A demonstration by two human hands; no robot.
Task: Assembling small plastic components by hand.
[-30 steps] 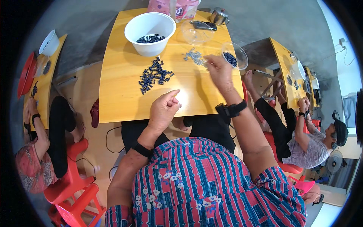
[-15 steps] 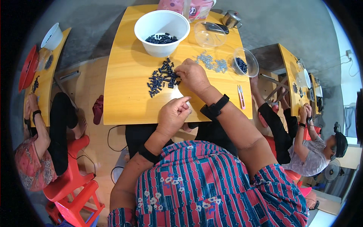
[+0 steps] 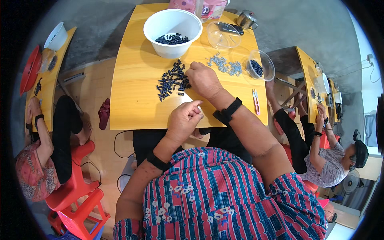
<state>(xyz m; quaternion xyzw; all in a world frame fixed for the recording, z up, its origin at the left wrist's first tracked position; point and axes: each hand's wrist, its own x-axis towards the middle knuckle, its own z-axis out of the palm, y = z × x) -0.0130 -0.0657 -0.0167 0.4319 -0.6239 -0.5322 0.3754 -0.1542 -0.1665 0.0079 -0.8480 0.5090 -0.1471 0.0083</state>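
My right hand reaches to the right side of a loose pile of small dark blue-black plastic pieces. Its fingertips are pinched together there, and what they may hold is hidden. My left hand hovers at the table's front edge, palm turned inward, thumb and forefinger bent toward each other. A small pale bit seems to show between them, too small to name. Several small clear pieces lie scattered beyond my right hand. Behind the dark pile stands a white bowl with more dark pieces inside.
A clear tub of dark pieces sits at the table's right edge, with thread snips nearer me. Farther back are another clear tub, a dark phone, a metal mug and a pink bag. People work at tables on both sides.
My right hand has shifted slightly at the pile, its fingers dipping closer among the dark pieces. My left hand stays nearly in place. The view has moved a little.
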